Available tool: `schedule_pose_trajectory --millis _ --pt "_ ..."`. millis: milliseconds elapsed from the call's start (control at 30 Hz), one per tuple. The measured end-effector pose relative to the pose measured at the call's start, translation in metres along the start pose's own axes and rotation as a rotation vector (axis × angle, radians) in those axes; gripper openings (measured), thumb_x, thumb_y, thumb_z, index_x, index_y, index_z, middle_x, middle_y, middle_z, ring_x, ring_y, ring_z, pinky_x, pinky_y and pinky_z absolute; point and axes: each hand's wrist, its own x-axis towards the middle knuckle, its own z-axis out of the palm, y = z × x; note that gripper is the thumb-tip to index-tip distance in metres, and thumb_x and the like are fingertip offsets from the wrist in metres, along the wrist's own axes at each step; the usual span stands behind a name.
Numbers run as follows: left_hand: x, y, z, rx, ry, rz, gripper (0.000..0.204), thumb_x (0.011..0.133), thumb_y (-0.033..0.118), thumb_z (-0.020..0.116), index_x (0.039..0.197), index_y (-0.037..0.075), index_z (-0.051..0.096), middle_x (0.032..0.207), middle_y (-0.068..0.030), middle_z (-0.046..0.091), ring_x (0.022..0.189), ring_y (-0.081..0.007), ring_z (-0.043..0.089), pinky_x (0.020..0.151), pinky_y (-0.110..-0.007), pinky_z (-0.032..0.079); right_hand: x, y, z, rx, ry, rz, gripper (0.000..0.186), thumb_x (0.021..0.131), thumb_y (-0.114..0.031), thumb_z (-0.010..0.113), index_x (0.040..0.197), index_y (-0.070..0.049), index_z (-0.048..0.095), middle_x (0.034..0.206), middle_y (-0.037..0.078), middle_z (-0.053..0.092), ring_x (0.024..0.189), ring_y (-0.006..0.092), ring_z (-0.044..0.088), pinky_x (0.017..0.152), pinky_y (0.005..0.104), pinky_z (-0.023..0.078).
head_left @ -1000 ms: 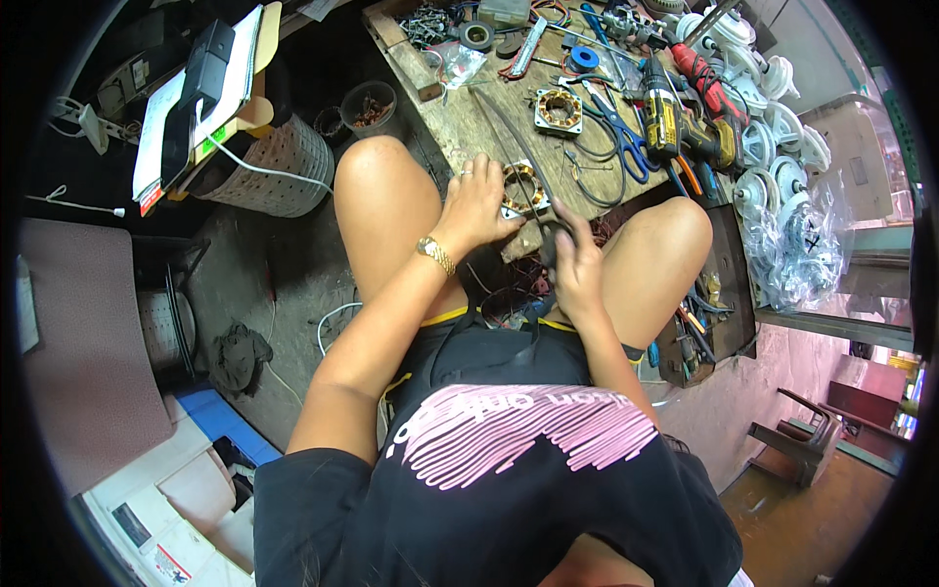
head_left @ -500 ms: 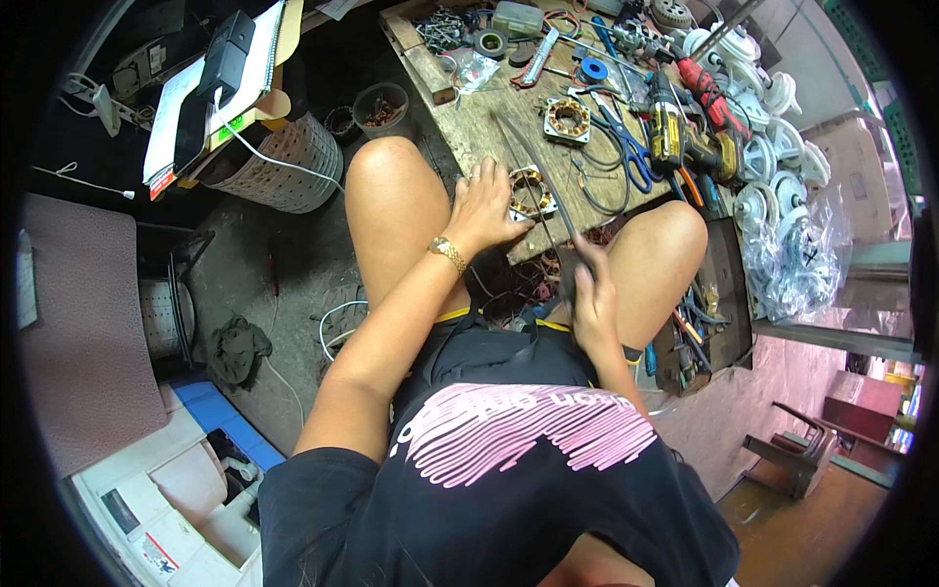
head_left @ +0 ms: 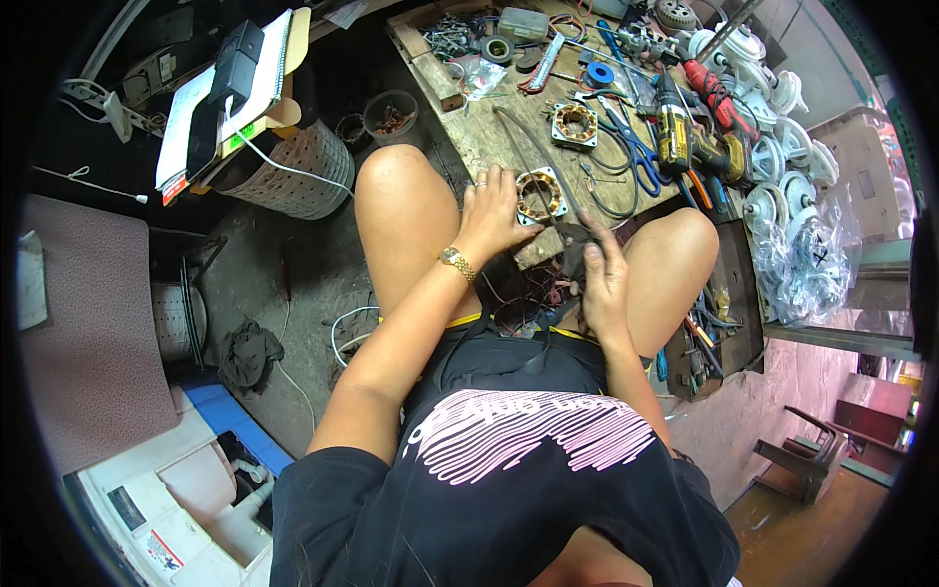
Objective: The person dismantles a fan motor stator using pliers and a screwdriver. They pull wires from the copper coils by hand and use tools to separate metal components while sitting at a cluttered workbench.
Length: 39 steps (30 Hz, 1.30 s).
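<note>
A small motor stator (head_left: 555, 199), with copper windings and a white metal frame, lies at the near edge of the wooden bench. My left hand (head_left: 489, 210), a gold watch at its wrist, grips the stator's left side and near corner. In my right hand (head_left: 605, 279) is the dark handle of a hacksaw (head_left: 529, 134), partly covered by my fingers. Its long frame reaches away over the bench, and its thin blade runs across the stator. Whether the blade touches the windings I cannot tell. A second stator (head_left: 575, 143) sits farther back.
Beside the second stator are blue-handled scissors (head_left: 643, 161) and a yellow drill (head_left: 673, 127). White plastic wheels (head_left: 782, 147) crowd the bench's right side. A tool tray (head_left: 729, 342) is beyond my right knee. Left of the bench stand a bucket (head_left: 389, 106) and a perforated basket (head_left: 311, 176).
My right hand has drawn slightly nearer to the bench edge with the hacksaw, whose frame now sits lower over the stator. My left hand keeps its hold. The whole view has shifted a little.
</note>
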Motion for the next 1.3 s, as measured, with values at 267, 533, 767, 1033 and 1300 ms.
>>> schedule_pose_trajectory --millis 267,533,767,1033,1300 --pt "0.003 0.001 -0.022 -0.064 -0.109 0.024 0.089 0.062 0.027 0.085 0.138 0.013 0.04 0.128 -0.0128 0.045 0.122 -0.0355 0.042 0.094 -0.048 0.037 0.004 -0.017 -0.014 0.143 0.026 0.096 0.046 0.101 -0.033 0.047 0.136 -0.002 0.049 0.1 0.005 0.062 0.058 0.0025 0.048 0.048 0.017 0.04" --pt "0.01 -0.006 -0.03 -0.009 -0.144 0.134 0.088 0.064 0.013 0.081 0.14 0.013 0.037 0.131 -0.0113 0.045 0.126 -0.0365 0.04 0.094 -0.05 0.036 0.005 -0.038 -0.011 0.216 0.117 0.107 0.047 0.102 -0.033 0.047 0.137 -0.002 0.046 0.086 0.004 0.059 0.06 0.0038 0.051 0.049 0.0167 0.042" --pt "0.02 -0.032 -0.019 -0.033 -0.206 0.057 0.088 0.067 0.012 0.077 0.142 0.005 0.031 0.139 -0.0184 0.04 0.129 -0.039 0.037 0.1 -0.053 0.033 0.01 -0.055 -0.026 0.142 0.131 -0.099 0.047 0.102 -0.027 0.046 0.139 0.001 0.043 0.078 -0.001 0.056 0.058 0.0024 0.046 0.048 0.0158 0.037" --pt "0.01 -0.019 -0.019 -0.152 -0.078 0.016 0.092 0.064 0.032 0.084 0.138 0.002 0.039 0.126 -0.0209 0.045 0.123 -0.0407 0.041 0.101 -0.048 0.037 -0.026 -0.01 -0.017 0.07 0.059 0.011 0.049 0.101 -0.024 0.047 0.14 0.004 0.042 0.076 -0.001 0.056 0.056 0.0024 0.046 0.05 0.0173 0.04" --pt "0.011 -0.01 -0.02 -0.199 -0.064 -0.006 0.093 0.06 0.032 0.088 0.134 -0.001 0.042 0.122 -0.0209 0.049 0.119 -0.0399 0.047 0.095 -0.048 0.044 -0.036 0.008 -0.007 0.026 0.034 0.017 0.044 0.1 -0.02 0.046 0.14 -0.001 0.045 0.071 -0.001 0.055 0.054 0.0036 0.044 0.05 0.0196 0.039"
